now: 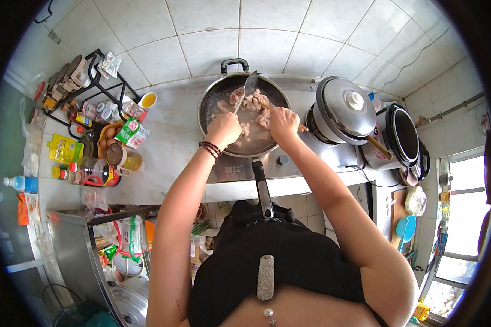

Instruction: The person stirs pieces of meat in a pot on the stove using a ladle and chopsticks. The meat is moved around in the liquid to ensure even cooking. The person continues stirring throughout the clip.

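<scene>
Pale chunks of meat point(257, 100) lie in cloudy liquid inside a dark wok point(283, 92) on the stove. My left hand point(224, 130) grips the handle of a metal spatula point(251, 83), whose blade is tilted up at the far side of the meat. From the right, my right hand point(284, 124) is closed around wooden chopsticks point(265, 105), their tips against the meat. Both hands are over the wok's near half. The wok's long handle point(263, 188) points toward me, past the counter edge.
A lidded pot point(343, 110) stands on the right burner, its wooden handle point(379, 147) sticking out. Beyond it is an electric cooker point(393, 139). Left are a black rack point(106, 88), a basket of eggs point(103, 143), a small bowl of yellow liquid point(148, 100) and several bottles point(94, 171).
</scene>
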A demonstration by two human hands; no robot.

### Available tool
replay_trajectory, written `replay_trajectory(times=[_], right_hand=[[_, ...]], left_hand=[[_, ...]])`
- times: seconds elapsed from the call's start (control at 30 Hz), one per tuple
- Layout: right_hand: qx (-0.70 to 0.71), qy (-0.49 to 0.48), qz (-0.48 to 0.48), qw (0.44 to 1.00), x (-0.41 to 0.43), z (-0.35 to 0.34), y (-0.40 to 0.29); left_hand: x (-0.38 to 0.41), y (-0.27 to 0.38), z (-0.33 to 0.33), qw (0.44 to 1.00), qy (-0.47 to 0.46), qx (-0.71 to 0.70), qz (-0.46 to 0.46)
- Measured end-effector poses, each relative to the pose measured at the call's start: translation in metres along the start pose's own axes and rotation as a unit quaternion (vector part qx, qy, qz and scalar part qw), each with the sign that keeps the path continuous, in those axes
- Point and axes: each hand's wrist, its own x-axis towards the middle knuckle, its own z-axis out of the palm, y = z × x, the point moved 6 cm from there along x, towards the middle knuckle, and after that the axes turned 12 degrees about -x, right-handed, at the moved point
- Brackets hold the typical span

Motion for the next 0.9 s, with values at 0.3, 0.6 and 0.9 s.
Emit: replay_trajectory(times=[0.3,0.6,0.9], right_hand=[[-0.122,0.08,-0.105,0.984,0.029,-0.002,-0.022],[-0.166,-0.02,-0.171,0.971,0.053,-0.004,-0.027],[-0.196,0.033,-0.249,0.948,0.07,-0.006,-0.025]], left_hand=[[0.021,0.006,-0.011,0.997,-0.044,-0.012,-0.068],[0.031,-0.006,-0.008,0.995,-0.055,-0.016,-0.076],[0.034,-0.003,-0.006,0.994,-0.084,-0.036,-0.066]])
